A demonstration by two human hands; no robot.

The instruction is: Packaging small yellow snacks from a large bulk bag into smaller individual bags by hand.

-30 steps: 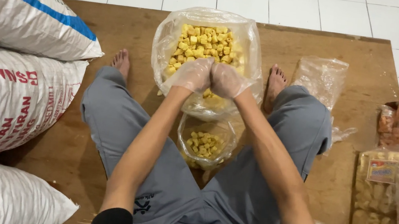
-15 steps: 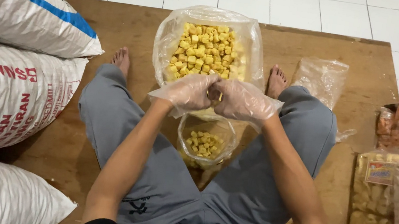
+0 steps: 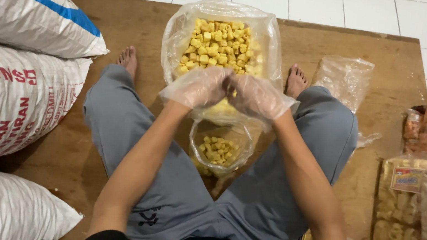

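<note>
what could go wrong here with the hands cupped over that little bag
The small bag is a narrow target, so yellow cubes dropped from the left hand and right hand could spill onto the wooden board. Its soft walls may fold or tip. The loose plastic gloves could slip.

A large clear plastic bag sits open on the far side, heaped with yellow cubes. Just nearer — a small clear bag, upright, mouth open, partly filled with the same cubes.

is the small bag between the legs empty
No, the small clear bag holds a layer of yellow cubes at its bottom, below the left hand and right hand.
</note>
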